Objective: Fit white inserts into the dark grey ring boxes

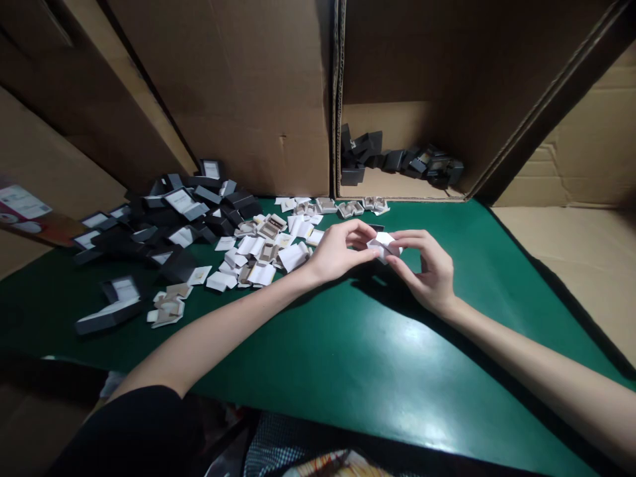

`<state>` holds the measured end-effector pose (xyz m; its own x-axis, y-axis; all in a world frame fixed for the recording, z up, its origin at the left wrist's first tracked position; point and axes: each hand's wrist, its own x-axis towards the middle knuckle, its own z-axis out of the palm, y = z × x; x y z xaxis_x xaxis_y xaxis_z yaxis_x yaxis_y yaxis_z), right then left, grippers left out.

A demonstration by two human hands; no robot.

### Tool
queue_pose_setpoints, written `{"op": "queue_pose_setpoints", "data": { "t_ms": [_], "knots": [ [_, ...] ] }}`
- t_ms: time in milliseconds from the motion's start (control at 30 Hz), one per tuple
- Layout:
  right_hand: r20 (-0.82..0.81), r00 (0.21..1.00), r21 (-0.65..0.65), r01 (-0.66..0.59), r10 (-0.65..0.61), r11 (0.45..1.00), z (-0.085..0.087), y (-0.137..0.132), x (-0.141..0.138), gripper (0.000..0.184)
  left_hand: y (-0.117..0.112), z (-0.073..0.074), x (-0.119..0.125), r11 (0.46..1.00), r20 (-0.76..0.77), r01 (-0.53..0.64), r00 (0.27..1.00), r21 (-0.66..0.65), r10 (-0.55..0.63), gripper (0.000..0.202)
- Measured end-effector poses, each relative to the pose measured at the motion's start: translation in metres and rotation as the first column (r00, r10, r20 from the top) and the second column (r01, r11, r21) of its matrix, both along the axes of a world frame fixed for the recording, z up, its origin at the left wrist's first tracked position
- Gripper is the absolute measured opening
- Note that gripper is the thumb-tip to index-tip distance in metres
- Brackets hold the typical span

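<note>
Over the middle of the green table (348, 358), my left hand (338, 250) and my right hand (427, 268) meet on a small white folded card insert (383, 245). The fingertips of both hands pinch it, the left from the left side, the right from the right and below. A small dark box piece (376, 228) lies just behind the hands. Left of my left hand lies a scatter of white and beige card inserts (263, 255).
A heap of small black boxes and lids (169, 225) covers the table's left side. An open cardboard carton (397, 119) on its side at the back holds several black boxes (402, 162). Cardboard walls stand behind and to the right.
</note>
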<state>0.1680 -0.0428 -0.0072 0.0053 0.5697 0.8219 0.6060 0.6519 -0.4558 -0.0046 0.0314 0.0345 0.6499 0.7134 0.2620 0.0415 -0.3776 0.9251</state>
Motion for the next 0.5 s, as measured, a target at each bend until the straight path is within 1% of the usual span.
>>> {"op": "queue_pose_setpoints", "data": {
  "t_ms": [167, 267, 367, 500],
  "knots": [
    [0.077, 0.997, 0.007, -0.004, 0.004, 1.000, 0.0016, -0.0006, 0.0000, 0.038, -0.0005, -0.0013, -0.0003, 0.999, 0.017, -0.029, 0.999, -0.022, 0.029, 0.025],
    [0.082, 0.996, 0.022, 0.022, -0.024, 1.000, 0.0011, -0.0005, -0.0005, 0.038, -0.0021, -0.0014, -0.0005, 0.999, 0.022, -0.017, 1.000, -0.051, 0.018, 0.027],
    [0.062, 0.997, 0.029, 0.032, -0.034, 0.999, 0.0004, -0.0004, -0.0009, 0.037, -0.0022, -0.0011, 0.0002, 0.999, 0.032, -0.003, 0.999, -0.040, 0.004, 0.026],
    [0.048, 0.999, 0.028, 0.019, -0.020, 0.999, 0.0004, -0.0003, -0.0012, 0.037, 0.0013, -0.0010, 0.0015, 1.000, 0.086, 0.018, 0.996, -0.026, -0.016, 0.020]
  ]
}}
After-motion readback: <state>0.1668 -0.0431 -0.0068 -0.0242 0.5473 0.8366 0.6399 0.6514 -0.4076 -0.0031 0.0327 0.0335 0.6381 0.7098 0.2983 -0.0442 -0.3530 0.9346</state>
